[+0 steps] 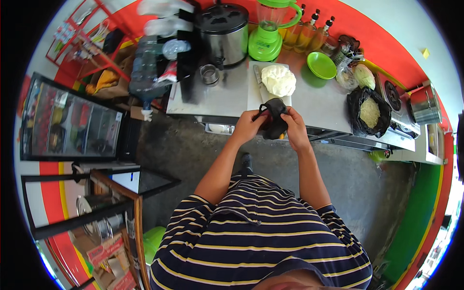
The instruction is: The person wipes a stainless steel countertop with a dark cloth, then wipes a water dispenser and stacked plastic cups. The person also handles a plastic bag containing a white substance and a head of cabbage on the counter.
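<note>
In front of my waist, at the counter's front edge, both hands hold up a small black bag (274, 121). My left hand (249, 125) grips its left side, with the fingertips at its opening. My right hand (295, 127) pinches the right side. Something dark red shows inside, too hidden to name. Just beyond the bag lies a white cutting board (255, 97) on the steel counter (224, 99). It bears a pale, leafy head of what looks like cabbage (278, 80). Left of this head, a knife (257, 74) rests on the board.
Along the back stand a large lidded steel pot (224, 45), a green blender (265, 45) and oil bottles (307, 36). To the right are green bowls (321, 65), a black bag of shredded food (369, 112) and a stove (393, 96). A glass-door fridge (72, 121) stands left.
</note>
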### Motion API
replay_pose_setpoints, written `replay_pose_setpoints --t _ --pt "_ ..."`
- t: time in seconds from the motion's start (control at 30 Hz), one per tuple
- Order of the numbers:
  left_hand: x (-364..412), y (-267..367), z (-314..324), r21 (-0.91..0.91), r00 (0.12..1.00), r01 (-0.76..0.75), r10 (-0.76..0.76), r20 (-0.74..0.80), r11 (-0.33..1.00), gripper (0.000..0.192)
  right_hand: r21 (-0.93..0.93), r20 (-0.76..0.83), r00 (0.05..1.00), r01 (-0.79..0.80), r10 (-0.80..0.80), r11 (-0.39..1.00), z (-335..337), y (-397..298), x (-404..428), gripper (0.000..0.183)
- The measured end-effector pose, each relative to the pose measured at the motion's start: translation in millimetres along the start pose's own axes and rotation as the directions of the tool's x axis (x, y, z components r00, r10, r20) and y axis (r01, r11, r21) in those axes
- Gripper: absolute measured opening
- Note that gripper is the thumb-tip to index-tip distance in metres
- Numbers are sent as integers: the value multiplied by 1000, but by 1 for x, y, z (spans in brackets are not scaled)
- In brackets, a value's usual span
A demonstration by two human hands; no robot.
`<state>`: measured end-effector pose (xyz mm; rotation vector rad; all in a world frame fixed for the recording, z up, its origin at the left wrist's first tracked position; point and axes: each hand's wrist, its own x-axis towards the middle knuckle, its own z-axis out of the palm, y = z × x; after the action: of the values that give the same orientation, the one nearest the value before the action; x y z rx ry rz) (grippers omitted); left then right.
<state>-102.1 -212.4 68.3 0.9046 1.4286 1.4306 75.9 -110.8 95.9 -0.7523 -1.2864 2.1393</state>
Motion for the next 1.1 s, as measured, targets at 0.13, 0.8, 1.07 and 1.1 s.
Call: replay_pose_setpoints --t 0.13,0.8,1.07,1.1 --pt "-37 18 -16 196 999 39 -36 -20 980 24 -390 50 998 54 -38 919 28 16 -12 58" --pt "-176 51 -79 373 812 -141 323 -486 917 25 -737 19 912 290 -410 610 58 6 -51 21" --pt "-178 50 -108 238 850 -127 229 -474 963 24 -443 -30 968 209 -247 872 84 -17 -61 18" --pt "-178 51 -113 209 864 -122 207 -459 970 23 -433 -29 971 200 -235 879 90 -17 -60 18"
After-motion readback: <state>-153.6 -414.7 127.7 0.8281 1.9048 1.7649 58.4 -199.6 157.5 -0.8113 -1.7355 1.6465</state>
